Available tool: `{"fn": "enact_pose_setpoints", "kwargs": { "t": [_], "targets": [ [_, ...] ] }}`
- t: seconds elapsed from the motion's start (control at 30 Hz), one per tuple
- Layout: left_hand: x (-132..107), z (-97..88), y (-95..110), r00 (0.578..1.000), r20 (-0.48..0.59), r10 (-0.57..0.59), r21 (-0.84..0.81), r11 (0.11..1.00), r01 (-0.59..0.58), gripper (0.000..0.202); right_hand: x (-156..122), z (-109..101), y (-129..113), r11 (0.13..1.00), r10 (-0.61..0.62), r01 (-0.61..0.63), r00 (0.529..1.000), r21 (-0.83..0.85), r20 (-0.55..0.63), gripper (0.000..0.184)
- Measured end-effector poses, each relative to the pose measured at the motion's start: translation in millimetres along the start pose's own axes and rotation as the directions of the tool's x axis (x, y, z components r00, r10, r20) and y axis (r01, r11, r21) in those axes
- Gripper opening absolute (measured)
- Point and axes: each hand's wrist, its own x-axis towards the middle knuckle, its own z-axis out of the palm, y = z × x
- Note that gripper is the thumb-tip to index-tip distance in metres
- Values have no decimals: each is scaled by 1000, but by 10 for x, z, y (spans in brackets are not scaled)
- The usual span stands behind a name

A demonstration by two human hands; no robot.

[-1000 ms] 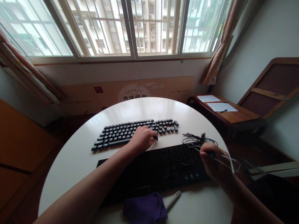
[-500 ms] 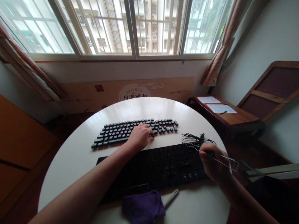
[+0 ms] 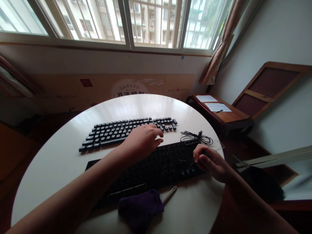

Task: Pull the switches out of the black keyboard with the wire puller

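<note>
My left hand (image 3: 143,139) hovers over the gap between the loose keycaps and the keyboard, its thumb apart from its fingers and nothing visible between them. Rows of dark keycaps (image 3: 114,132) lie off the board in keyboard order, partly covered by that hand. Below them rests a black keyboard (image 3: 168,159), mostly bare of caps, with a few still at its lower right. Over its right end, my right hand (image 3: 211,161) is closed around a wire keycap puller (image 3: 218,145); thin wire loops stick out past the knuckles, and the handle is mostly hidden.
A coiled black USB cable (image 3: 207,139) lies behind the keyboard's right end. At the near edge are a purple cloth (image 3: 141,208) and a pale handle (image 3: 170,195) on the round white table (image 3: 46,172). A low wooden table (image 3: 219,117) with papers stands right.
My left hand has left the dark keycap it held among the keycaps and moved slightly right, fingers parted. My right hand has turned the puller's wires upward. The view has shifted right.
</note>
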Motion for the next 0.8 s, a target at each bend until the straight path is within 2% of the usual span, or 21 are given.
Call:
{"fn": "enact_pose_setpoints", "kwargs": {
  "t": [0.07,0.17,0.27,0.37,0.47,0.57,0.67,0.8],
  "targets": [
    [-28,86,174,995,58,77,-23,997,-76,18,-9,21,-8,998,68,-68,995,0,76,35],
    [-40,331,307,982,107,155,-66,987,-149,20,8,60,-40,995,100,-98,990,-23,105,35],
    [-33,519,301,972,111,208,-124,973,-194,24,42,88,-88,986,139,-124,980,-107,143,35],
    [-31,570,259,971,87,222,-155,966,-207,24,72,95,-140,974,155,-119,971,-193,182,35],
    [-37,563,240,971,75,226,-158,964,-212,23,79,104,-188,948,112,-41,972,-317,208,33],
    [-41,575,233,971,60,232,-155,963,-220,23,51,139,-199,868,32,106,963,-485,268,30],
    [-43,598,223,969,29,246,-172,956,-237,22,1,184,-142,813,-46,215,950,-541,309,33],
    [-43,610,213,969,0,246,-197,950,-242,20,-49,211,-34,834,-185,255,965,-490,187,34]
  ]
}}
